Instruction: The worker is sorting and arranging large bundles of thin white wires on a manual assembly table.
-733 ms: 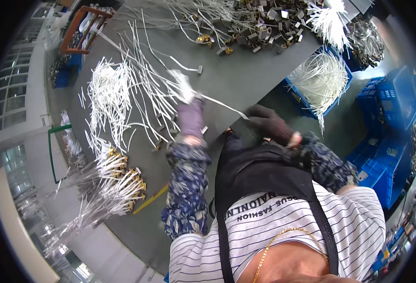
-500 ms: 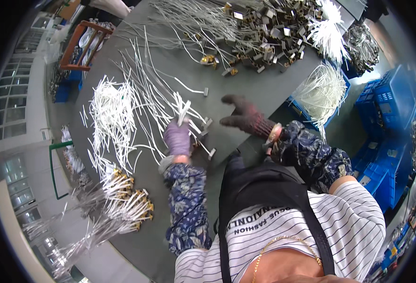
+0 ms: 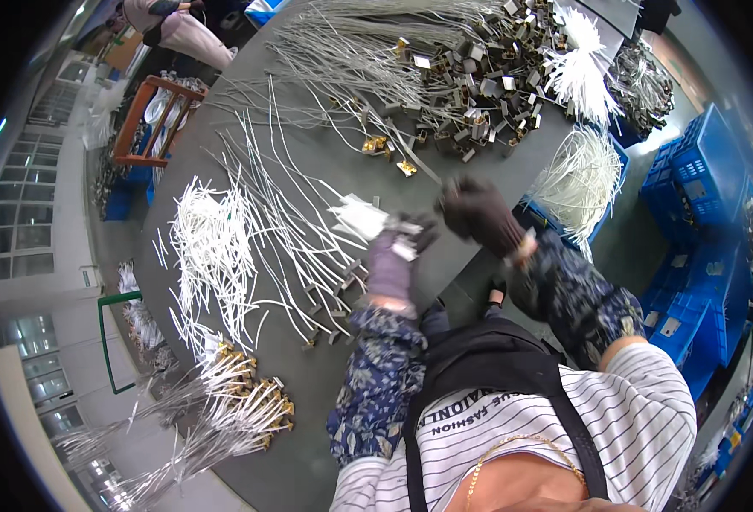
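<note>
My left hand (image 3: 393,260), in a purple glove, is closed around a bundle of short white sleeves (image 3: 361,218) that fan out past its thumb side. To its right, my right hand (image 3: 483,218), in a dark glove, is closed with its fingers curled down. A thin grey wire (image 3: 426,169) runs from the far pile to its fingertips; the end in the fingers is hidden. Beside and below my left hand lie several wires (image 3: 295,226) with small metal blocks at their near ends. A heap of loose white sleeves (image 3: 214,256) spreads farther left on the dark table (image 3: 308,410).
Metal-ended wires (image 3: 479,85) are heaped at the far side. A white bundle (image 3: 583,68) lies at the far right corner, above a blue crate (image 3: 622,162) of pale strands. Brass-ended wires (image 3: 248,401) hang over the left edge. Blue crates (image 3: 692,299) stand right; another person (image 3: 188,34) stands beyond.
My left hand has moved right with the white sleeves. My right hand, open before, has moved slightly right and closed at a wire's end. The wires with metal blocks now lie nearer me.
</note>
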The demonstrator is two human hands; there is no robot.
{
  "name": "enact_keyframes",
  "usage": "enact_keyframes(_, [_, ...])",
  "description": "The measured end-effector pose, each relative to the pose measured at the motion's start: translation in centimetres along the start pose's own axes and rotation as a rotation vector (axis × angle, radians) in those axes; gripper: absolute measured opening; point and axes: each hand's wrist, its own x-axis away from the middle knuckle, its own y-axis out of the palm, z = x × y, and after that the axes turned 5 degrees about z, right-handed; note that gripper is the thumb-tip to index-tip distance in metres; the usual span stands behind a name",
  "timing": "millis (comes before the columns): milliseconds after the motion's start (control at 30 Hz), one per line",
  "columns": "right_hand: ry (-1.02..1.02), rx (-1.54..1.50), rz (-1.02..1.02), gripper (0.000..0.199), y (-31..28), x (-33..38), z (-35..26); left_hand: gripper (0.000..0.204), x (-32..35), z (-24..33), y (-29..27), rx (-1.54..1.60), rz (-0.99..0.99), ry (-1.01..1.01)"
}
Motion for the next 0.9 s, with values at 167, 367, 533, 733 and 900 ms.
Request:
enact_keyframes(167, [0.339, 0.196, 0.228, 0.017, -9.2, 17.6, 6.8, 0.022, -1.7, -3.8, 1.6, 0.121, -0.034, -0.128])
enact_keyframes(367, [0.616, 0.551, 0.482, 0.014, -20.5, 29.8, 8.7, 0.022, -2.9, 1.2, 4.2, 0.087, 0.138, 0.141])
enact_keyframes(533, [0.707, 0.548, 0.474, 0.012, -21.0, 29.0, 8.5, 0.024, -6.0, 8.4, 2.4, -0.006, 0.117, 0.383])
enact_keyframes(733, [0.621, 0.584, 0.441, 0.014, -22.8, 28.8, 9.6, 0.024, -4.6, 9.6, 4.2, -0.029, 0.196, 0.424])
enact_keyframes(900, [0.424, 0.886, 0.447, 0.016, -19.9, 26.5, 8.5, 0.046, -2.1, -1.0, 2.4, -0.501, -0.350, 0.160])
